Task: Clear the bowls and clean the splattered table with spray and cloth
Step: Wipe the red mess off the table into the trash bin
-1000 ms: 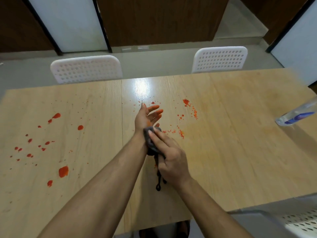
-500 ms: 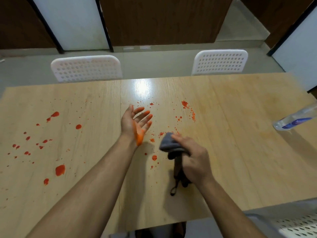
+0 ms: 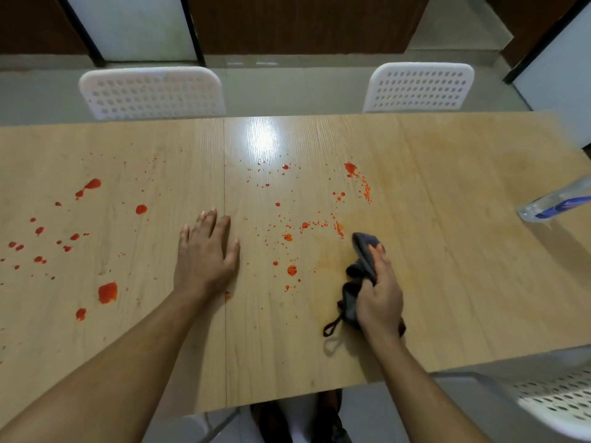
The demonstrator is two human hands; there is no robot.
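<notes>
The wooden table (image 3: 431,193) is splattered with red-orange sauce: large drops on its left side (image 3: 107,292) and finer specks in the middle (image 3: 289,237). My left hand (image 3: 206,254) lies flat, palm down, on the table beside the centre seam. My right hand (image 3: 379,290) is shut on a bunched dark grey cloth (image 3: 361,270), pressed to the table just right of the middle specks; a loop of the cloth trails toward me. A clear spray bottle with a blue label (image 3: 556,204) lies at the right edge. No bowls are in view.
Two white perforated chairs stand behind the far edge, one on the left (image 3: 152,91) and one on the right (image 3: 419,87). Another white chair (image 3: 556,401) sits at the near right corner. My shoes show under the near edge.
My left hand, palm-up and smeared with sauce, turned over and settled flat on the table. My right hand carried the cloth away from that palm, to the right and down onto the table.
</notes>
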